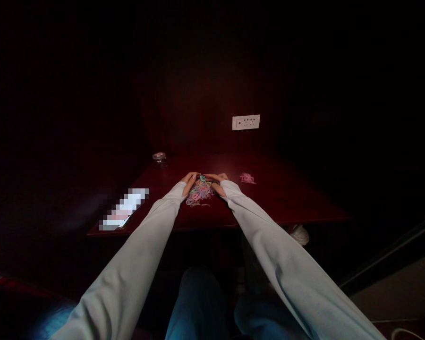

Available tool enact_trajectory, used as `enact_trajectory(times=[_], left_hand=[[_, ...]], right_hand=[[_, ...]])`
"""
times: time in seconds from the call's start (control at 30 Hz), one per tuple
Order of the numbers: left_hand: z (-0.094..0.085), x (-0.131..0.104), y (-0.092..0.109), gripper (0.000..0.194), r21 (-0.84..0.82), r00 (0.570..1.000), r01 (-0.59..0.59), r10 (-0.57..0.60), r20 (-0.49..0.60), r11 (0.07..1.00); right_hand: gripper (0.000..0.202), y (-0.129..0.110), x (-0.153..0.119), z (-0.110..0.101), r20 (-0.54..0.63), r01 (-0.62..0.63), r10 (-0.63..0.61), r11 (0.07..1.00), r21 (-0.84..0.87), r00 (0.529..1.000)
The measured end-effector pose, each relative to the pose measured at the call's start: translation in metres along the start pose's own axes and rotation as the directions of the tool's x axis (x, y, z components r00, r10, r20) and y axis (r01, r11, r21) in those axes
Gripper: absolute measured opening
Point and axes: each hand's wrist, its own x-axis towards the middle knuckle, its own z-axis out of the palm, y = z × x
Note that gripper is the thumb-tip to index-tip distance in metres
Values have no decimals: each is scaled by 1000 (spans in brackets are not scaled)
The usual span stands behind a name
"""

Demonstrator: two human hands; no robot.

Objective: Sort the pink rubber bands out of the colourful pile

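Loose pile of small coloured bands (200, 193) on dark red worktop (279, 203), around middle, toward near edge. Left hand (189, 181) at pile's left, right hand (219, 182) at its right; fingers curved inward, fingertips close together at pile's far side. Green band (203, 179) there; cannot tell whether either hand grips it. Farther right, apart from right hand: smaller pink heap (247, 178). Far left: clear jar (160, 160). Near left: pixelated phone (125, 209), bright. Far wall: white socket (246, 122).
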Motion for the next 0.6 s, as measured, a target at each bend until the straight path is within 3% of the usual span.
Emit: enact_trajectory(times=[0.1, 0.2, 0.4, 0.6], left_hand=[[-6, -6, 18, 53, 185, 992, -128, 129, 6, 974], [-10, -10, 33, 48, 260, 972, -237, 226, 71, 936], [-9, -16, 36, 49, 304, 993, -119, 121, 12, 945], [-8, -12, 28, 50, 373, 992, -124, 125, 23, 920]], right_hand=[[51, -2, -4, -5, 33, 39, -40, 999, 19, 999], [50, -5, -6, -6, 35, 51, -52, 998, 21, 998], [53, -15, -9, -9, 48, 96, -99, 994, 53, 994], [45, -9, -5, -7, -42, 49, -47, 998, 43, 998]])
